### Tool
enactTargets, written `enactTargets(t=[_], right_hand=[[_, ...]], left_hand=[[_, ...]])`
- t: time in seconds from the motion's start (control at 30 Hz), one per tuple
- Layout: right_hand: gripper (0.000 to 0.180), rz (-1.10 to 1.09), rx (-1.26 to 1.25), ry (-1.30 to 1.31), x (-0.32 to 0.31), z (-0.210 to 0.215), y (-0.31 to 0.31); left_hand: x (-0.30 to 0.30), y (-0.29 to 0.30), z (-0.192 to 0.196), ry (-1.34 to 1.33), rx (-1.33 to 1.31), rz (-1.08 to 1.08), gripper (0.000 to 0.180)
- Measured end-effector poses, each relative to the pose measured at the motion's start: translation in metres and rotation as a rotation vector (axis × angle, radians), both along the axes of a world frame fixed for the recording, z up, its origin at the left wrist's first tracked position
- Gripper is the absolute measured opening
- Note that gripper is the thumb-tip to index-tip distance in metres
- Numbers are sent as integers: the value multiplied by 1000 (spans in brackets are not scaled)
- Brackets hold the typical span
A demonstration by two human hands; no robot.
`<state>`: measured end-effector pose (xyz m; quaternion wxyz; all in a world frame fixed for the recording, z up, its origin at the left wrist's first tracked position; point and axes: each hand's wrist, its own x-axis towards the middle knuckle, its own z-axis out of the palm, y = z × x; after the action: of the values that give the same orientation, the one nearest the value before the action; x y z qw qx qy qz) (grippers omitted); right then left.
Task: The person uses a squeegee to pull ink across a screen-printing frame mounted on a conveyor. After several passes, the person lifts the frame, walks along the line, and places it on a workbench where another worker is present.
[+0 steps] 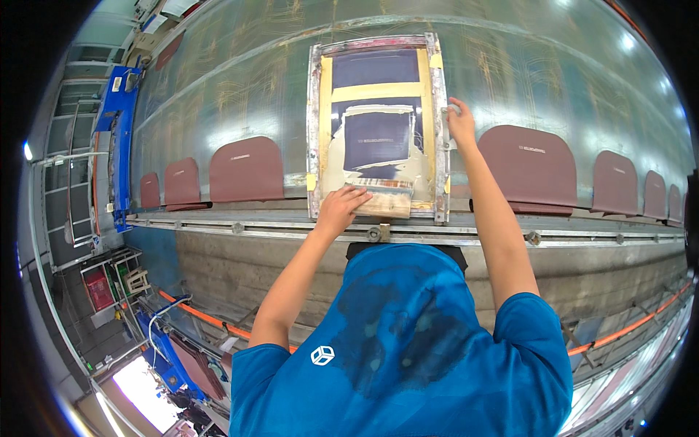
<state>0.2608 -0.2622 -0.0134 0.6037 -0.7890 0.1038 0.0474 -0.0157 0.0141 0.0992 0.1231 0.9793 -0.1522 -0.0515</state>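
A screen printing frame (316, 124) lies on the long table, with a dark purple mesh, yellow tape strips and pale ink smeared around a rectangular area. Across its near end rests a squeegee (393, 202) with a wooden handle. My left hand (346, 207) is closed over the squeegee's left part, fingers laid across the wood. My right hand (461, 125) is at the frame's right edge, its fingers curled round a small metal piece on the side. What the fingertips touch there is partly hidden.
Maroon rounded panels (247, 169) lie along the table's near side, left and right of the frame, including a large maroon panel (528, 167). A metal rail (284, 227) runs along the near edge. Blue machinery (116, 138) stands at the left end, and an orange bar (196, 315) crosses behind me.
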Motion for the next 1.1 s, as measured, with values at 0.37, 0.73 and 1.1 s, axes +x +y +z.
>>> enactTargets(t=[0.37, 0.73, 1.1], right_hand=[[24, -73, -189, -173, -22, 90, 21], [24, -42, -66, -227, -50, 76, 75], [23, -49, -189, -168, -78, 82, 122]], left_hand=[[-22, -10, 6, -212, -238, 338, 65], [-47, 40, 31, -135, -240, 334, 59], [-32, 140, 68, 116, -422, 645, 31]])
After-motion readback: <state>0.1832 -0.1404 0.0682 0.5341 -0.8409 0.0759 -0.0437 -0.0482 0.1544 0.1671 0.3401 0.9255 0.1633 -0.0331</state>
